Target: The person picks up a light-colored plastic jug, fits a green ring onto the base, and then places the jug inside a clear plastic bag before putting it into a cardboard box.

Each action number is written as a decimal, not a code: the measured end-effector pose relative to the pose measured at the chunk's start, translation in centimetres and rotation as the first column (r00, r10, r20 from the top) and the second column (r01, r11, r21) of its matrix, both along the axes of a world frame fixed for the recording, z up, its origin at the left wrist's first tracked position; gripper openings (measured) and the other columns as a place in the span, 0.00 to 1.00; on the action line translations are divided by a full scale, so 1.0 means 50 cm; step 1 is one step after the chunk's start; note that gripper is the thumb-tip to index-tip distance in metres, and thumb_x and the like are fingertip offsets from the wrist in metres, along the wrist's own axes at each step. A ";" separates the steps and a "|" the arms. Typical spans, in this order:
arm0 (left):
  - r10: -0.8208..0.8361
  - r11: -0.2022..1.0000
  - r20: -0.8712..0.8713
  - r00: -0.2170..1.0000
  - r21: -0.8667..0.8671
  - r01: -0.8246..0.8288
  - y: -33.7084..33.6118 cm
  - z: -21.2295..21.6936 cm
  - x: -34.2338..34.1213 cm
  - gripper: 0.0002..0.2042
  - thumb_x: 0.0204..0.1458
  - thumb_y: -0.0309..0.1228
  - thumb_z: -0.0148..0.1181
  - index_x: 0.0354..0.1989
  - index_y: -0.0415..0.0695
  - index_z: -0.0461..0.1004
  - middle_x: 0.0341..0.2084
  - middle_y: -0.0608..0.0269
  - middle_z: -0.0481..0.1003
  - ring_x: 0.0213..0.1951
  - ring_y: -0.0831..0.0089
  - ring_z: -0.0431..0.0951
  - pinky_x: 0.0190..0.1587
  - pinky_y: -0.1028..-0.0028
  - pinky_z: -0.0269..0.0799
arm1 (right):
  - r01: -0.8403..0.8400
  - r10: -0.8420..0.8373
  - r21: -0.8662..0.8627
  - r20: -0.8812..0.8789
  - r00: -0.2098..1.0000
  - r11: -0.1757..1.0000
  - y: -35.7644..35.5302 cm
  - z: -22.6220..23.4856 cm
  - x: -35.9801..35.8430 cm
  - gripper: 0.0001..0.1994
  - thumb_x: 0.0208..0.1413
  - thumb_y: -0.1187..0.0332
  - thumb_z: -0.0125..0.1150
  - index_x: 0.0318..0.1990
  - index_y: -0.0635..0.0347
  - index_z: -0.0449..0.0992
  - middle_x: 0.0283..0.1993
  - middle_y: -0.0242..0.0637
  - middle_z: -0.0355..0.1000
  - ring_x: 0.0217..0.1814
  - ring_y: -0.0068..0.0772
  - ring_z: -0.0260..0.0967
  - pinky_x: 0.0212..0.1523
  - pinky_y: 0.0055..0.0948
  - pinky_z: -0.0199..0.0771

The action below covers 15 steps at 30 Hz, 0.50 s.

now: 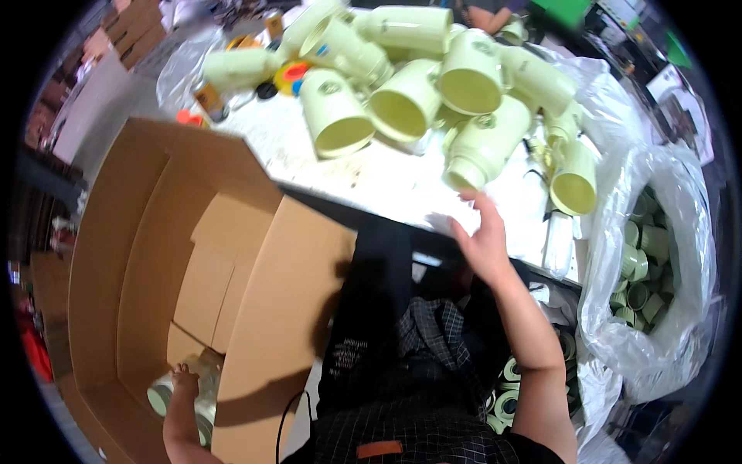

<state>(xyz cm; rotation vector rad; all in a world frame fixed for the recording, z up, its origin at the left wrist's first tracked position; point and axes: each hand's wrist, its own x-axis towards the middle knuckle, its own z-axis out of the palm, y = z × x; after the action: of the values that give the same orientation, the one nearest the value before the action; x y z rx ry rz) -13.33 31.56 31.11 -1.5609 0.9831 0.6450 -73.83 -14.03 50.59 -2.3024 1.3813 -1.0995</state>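
Observation:
My left hand [184,377] is down inside a tall cardboard box [259,325], its fingers curled over a pale green cylindrical shell [160,396]. Clear plastic lies around that shell, and another pale green piece [204,430] is partly hidden beside my forearm. Over the front edge of the white table my right hand [485,241] is open, thumb and fingers apart, with nothing in it. Just beyond its fingertips lies a pale green jug shell [491,143], its narrow neck toward me. More wide-mouthed jug shells [406,100] lie on their sides across the table.
A clear plastic bag [607,340] at the right holds many small pale green cups [653,241]. Round green-and-white parts [506,404] are under the table by my right arm. Orange and yellow tape rolls [292,75] and a small can [209,102] sit at the table's back left.

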 end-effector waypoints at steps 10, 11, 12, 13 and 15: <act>-0.802 -0.188 0.087 0.591 -0.976 -0.111 -0.700 0.417 -0.610 0.25 0.47 0.26 0.63 0.56 0.41 0.69 0.52 0.54 0.72 0.56 0.54 0.71 0.66 0.50 0.58 | 0.284 -0.349 -0.470 -0.054 0.936 0.836 -0.387 0.139 -0.034 0.18 0.46 0.77 0.61 0.47 0.52 0.76 0.42 0.40 0.71 0.40 0.49 0.74 0.39 0.46 0.74; -0.837 -0.213 0.091 0.540 -0.963 -0.168 -0.747 0.436 -0.683 0.26 0.48 0.26 0.63 0.58 0.40 0.67 0.57 0.53 0.71 0.60 0.54 0.69 0.68 0.49 0.53 | 0.243 -0.276 -0.483 0.004 0.961 0.841 -0.336 0.159 -0.017 0.18 0.45 0.77 0.61 0.47 0.53 0.76 0.41 0.41 0.71 0.38 0.49 0.74 0.37 0.45 0.75; -0.817 -0.284 0.148 0.557 -0.944 -0.166 -0.777 0.453 -0.757 0.27 0.48 0.27 0.64 0.60 0.40 0.67 0.58 0.53 0.70 0.61 0.54 0.69 0.69 0.48 0.52 | 0.217 -0.210 -0.477 0.069 0.975 0.852 -0.264 0.170 -0.002 0.17 0.45 0.77 0.60 0.46 0.53 0.76 0.41 0.41 0.71 0.37 0.48 0.74 0.35 0.44 0.75; -0.780 -0.348 0.200 0.593 -0.926 -0.145 -0.808 0.477 -0.808 0.26 0.48 0.27 0.64 0.58 0.40 0.68 0.57 0.53 0.71 0.60 0.54 0.69 0.69 0.48 0.51 | 0.172 -0.139 -0.437 0.108 0.984 0.883 -0.200 0.172 0.022 0.18 0.45 0.78 0.60 0.47 0.54 0.76 0.40 0.41 0.70 0.34 0.49 0.73 0.32 0.43 0.74; -0.795 -0.355 0.214 0.568 -0.923 -0.148 -0.837 0.474 -0.876 0.22 0.48 0.27 0.64 0.55 0.42 0.71 0.51 0.56 0.75 0.57 0.56 0.72 0.68 0.47 0.53 | 0.022 0.061 -0.397 0.195 0.979 0.918 -0.080 0.166 0.020 0.16 0.49 0.76 0.61 0.47 0.57 0.76 0.38 0.42 0.71 0.31 0.46 0.73 0.31 0.39 0.74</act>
<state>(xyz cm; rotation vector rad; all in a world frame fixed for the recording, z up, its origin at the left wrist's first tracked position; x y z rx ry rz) -57.12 -10.30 54.81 -1.9252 3.0782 -0.6341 -72.84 -18.03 58.90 -2.3673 1.1365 -1.6907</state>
